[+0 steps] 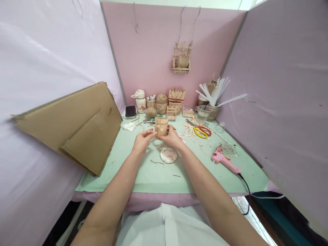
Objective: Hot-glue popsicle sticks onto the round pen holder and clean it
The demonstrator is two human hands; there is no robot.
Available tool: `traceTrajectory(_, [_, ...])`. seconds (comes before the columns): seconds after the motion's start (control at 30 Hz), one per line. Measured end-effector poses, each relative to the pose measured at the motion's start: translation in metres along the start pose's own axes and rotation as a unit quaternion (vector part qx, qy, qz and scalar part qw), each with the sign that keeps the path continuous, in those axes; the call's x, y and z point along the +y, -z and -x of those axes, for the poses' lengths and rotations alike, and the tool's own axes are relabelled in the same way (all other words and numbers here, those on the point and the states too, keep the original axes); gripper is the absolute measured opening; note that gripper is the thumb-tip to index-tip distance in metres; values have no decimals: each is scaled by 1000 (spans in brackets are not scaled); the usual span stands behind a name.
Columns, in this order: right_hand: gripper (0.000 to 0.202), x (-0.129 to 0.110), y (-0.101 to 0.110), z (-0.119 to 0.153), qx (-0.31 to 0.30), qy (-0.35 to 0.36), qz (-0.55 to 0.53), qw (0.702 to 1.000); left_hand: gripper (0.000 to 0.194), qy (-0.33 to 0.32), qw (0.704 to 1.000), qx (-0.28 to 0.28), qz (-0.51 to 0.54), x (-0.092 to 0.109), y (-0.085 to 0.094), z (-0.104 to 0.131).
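A small round cup of wooden sticks (161, 126) is held upright above the green table, near the middle. My right hand (171, 136) grips it from the right and below, with the thumb at its side. At its lower left, my left hand (144, 139) has thumb and fingers pinched together on a small pale piece that touches the cup's wall. Just below the hands lies a round white lid (168, 155) with brownish marks on it.
A pink glue gun (225, 160) with a black cord lies at the right. Scissors (202, 131), loose sticks and a clear cup (203, 114) are behind it. Cardboard (87, 126) leans at the left. Twine balls, a bottle (140, 101) and a phone (130, 111) line the back.
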State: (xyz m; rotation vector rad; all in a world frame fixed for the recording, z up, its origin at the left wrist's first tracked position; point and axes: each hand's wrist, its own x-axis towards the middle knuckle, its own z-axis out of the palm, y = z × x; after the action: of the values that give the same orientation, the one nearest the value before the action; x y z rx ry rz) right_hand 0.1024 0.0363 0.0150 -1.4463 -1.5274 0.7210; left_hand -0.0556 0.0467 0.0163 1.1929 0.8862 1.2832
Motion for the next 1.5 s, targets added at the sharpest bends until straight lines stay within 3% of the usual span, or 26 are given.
traceTrajectory(0.13, [67, 3, 0, 11, 20, 18, -36, 999, 26, 21, 998, -13, 55, 2, -5, 2])
traceTrajectory(0.37, [64, 12, -8, 18, 49, 34, -42, 997, 18, 7, 999, -31, 44, 4, -9, 6])
traceTrajectory(0.87, [60, 14, -12, 24, 40, 20, 3, 999, 26, 64, 994, -45, 76, 2, -7, 4])
traceTrajectory(1.23, [61, 12, -13, 26, 30, 22, -8, 999, 24, 85, 992, -14, 88, 4, -9, 4])
traceTrajectory(1.5, [61, 9, -13, 28, 29, 20, -3, 999, 25, 85, 992, -24, 89, 3, -8, 4])
